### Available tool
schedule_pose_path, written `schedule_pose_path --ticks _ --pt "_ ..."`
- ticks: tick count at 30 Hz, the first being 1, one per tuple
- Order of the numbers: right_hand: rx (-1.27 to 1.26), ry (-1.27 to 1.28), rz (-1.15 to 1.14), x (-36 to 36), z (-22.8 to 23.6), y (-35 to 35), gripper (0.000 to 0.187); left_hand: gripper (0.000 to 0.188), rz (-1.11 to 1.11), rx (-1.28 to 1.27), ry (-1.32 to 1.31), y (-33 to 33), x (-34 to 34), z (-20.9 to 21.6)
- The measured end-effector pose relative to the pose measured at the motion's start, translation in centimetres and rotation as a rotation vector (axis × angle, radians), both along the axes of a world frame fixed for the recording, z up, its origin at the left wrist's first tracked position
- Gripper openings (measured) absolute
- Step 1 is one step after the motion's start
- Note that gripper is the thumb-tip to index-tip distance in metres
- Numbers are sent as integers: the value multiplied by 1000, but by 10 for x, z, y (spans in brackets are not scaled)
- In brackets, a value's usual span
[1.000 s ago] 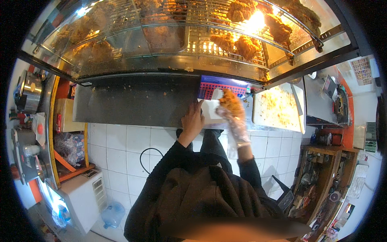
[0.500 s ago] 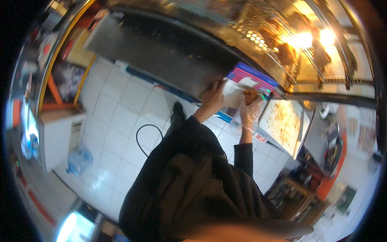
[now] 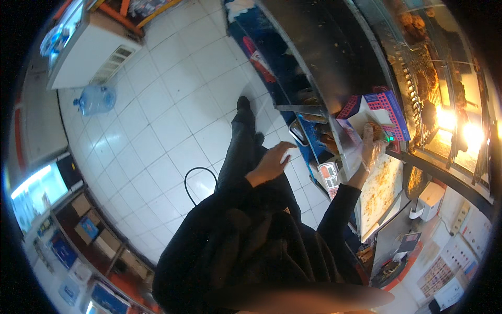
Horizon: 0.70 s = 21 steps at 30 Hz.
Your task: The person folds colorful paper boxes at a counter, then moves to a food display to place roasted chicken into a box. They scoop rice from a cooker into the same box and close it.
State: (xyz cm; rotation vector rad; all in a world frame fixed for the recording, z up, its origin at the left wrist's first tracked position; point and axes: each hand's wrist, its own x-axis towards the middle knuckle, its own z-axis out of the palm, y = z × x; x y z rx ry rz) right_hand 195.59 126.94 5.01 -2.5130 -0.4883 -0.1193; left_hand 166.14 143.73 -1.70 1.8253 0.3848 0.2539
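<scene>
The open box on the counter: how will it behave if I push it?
The box looks like thin card, so its raised flap would probably bend. Standing open, its sides may buckle under a firm push. The counter looks smooth, so it might slide.

This is a small fried-food shop. A lit display case (image 3: 442, 177) holds browned, crusted pieces (image 3: 415, 26) under bright lamps. Along it runs a dark metal counter (image 3: 327, 44), with a printed cardboard box (image 3: 398, 118) near a crumb-strewn white board (image 3: 384, 183). The floor (image 3: 178, 78) is white tile, with a water jug (image 3: 98, 99) standing or lying on it.
</scene>
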Motion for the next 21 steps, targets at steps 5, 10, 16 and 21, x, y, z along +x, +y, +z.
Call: schedule_pose_path --ticks 5,10,16,21 --pt "-350 -645 -167 -38 30 31 69 33 68 -68 231 41 -81 -33" --pt "-134 -780 -125 -89 52 70 52 28 276 -115 177 89 -103 -37" --pt "-276 -584 560 -146 -6 109 34 20 402 -251 191 132 -95 -34" --pt "-83 -109 732 -181 -57 174 19 11 519 -516 257 177 -93 -47"
